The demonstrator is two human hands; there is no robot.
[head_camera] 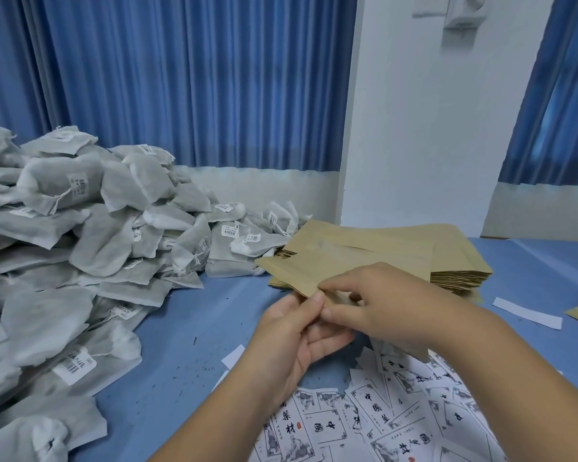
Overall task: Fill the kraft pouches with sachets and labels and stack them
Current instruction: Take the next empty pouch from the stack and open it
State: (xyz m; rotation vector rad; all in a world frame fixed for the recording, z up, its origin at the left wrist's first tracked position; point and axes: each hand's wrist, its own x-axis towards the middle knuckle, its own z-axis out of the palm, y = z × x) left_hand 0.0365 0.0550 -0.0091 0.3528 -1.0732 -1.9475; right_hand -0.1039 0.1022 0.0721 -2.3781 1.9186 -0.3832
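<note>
- Nearest to me, on the near side of the stack of flat brown kraft pouches, loose white paper labels printed with black characters and figures lie spread over the blue bench, partly under my forearms.
- At the stack's near edge I hold one brown kraft pouch with a pale window. It lies flat on top of the stack, its long axis running left to right and its near edge turned towards my fingers.
- My left hand comes in from below, palm up, thumb and forefinger pinching that near edge.
- My right hand comes in from above, its fingers curled and pinching the same edge just beside the left thumb. Both hands grip the pouch, so neither is nearer.
- I judge I am working the mouth apart. My fingers hide whether it has opened.
- Left of the stack rises a heap of grey-white fabric sachets with barcode stickers, its closest ones touching the stack. My left hand is the nearer one for reaching them.
</note>
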